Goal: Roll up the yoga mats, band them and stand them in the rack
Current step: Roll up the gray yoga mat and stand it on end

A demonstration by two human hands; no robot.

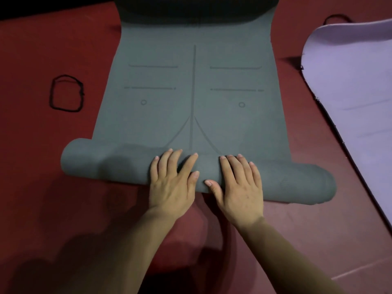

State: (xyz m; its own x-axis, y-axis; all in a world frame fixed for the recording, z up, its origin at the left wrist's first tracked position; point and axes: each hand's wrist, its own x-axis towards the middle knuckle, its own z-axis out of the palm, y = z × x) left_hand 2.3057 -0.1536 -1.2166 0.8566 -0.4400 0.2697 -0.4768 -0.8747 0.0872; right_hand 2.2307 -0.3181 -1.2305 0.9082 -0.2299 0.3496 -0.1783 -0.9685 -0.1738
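Pressure is going onto the rolled end of the grey yoga mat [191, 92] right now. My left grip [172, 185] and my right grip [238, 187] are lying side by side on top of the roll [95, 164], near its middle, with the thumbs almost meeting. Both grips are spread flat, fingers [231, 164] straight and apart, pressing down and clamping on nothing.

The roll is running out well past my left grip on one side and well past my right grip on the other, thick and a little uneven. Ahead of my fingertips the unrolled part is stretching away flat. Its centre line is starting just between the two grips, with paired short lines and a small circle on each side. Far beyond both grips the mat is turning dark; I cannot tell whether it is bending up there.

Out to the left of my left grip, well apart from the mat, a black band [65, 93] is lying in a loose loop on the red surface [42, 49]. Off to the right of my right grip a lilac mat [350, 81] is lying open. Beyond its far corner a second black band [337, 18] is peeking out.
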